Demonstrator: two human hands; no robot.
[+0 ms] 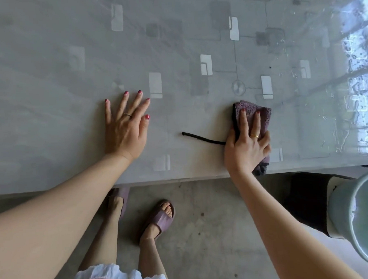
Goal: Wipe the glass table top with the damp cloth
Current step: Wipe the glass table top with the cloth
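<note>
Our right hand (245, 145) presses the folded purple cloth (254, 115) flat onto the glass table top (70, 70), fingers spread over it and the thumb tucked round its left side, so the pad stays bunched under the palm. It sits near the table's near edge, right of centre, and a dark cord (202, 138) from it trails left across the glass. Our left hand (126, 129) lies flat on the table with fingers straight and apart, holding nothing; we judge it is there to brace us as we lean in. Water beads (354, 102) gleam to the far right of the cloth, so that stretch probably awaits wiping. A pale green bucket (342, 212) stands on the floor at the right, near enough for rinsing.
</note>
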